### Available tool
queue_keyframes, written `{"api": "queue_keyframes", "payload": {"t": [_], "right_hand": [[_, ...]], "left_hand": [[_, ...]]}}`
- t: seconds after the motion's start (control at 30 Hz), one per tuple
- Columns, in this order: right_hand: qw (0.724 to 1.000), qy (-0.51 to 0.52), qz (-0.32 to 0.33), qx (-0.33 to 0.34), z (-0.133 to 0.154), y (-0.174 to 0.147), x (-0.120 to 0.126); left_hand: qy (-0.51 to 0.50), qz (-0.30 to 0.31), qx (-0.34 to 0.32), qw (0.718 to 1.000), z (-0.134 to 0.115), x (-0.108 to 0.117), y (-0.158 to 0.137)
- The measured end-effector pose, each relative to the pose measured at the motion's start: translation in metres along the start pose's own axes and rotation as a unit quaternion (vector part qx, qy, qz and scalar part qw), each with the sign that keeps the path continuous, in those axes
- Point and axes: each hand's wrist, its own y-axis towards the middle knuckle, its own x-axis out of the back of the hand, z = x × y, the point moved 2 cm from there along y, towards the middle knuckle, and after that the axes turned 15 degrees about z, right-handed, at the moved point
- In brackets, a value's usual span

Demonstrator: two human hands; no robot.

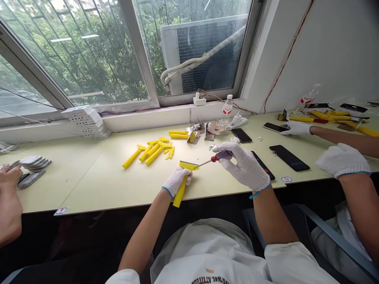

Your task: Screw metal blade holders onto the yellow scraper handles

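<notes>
My left hand (177, 181), in a white knit glove, is closed around the yellow handle of a scraper (179, 195) at the table's front edge. The scraper's wide head, with a metal blade along its far edge, points away from me. My right hand (244, 167), gloved too, grips a screwdriver (220, 156) with a red and purple handle. Its shaft slants left and the tip meets the right part of the scraper head. Whether a screw sits under the tip is too small to tell. Several yellow scraper parts (155, 150) lie in a pile beyond my left hand.
Small screws (212, 147) lie beyond my right hand. Phones (241, 135), a water bottle (227, 110) and a power strip (237, 122) stand or lie to the right. A co-worker's gloved hands (343, 161) are at far right; another person's hand (10, 173) holds something at far left.
</notes>
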Motion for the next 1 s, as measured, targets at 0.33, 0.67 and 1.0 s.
{"api": "queue_keyframes", "payload": {"t": [0.33,0.67,1.0], "right_hand": [[0.999,0.028,0.036,0.019,0.0,0.001,0.001],[0.997,0.028,0.059,0.033,0.003,-0.002,0.01],[0.997,-0.028,0.056,0.049,-0.001,-0.006,0.012]], "left_hand": [[-0.008,-0.026,0.0,1.0,-0.004,-0.005,-0.001],[0.03,-0.026,0.013,0.999,0.0,0.001,0.0],[0.052,-0.021,0.017,0.998,0.003,0.005,0.001]]}}
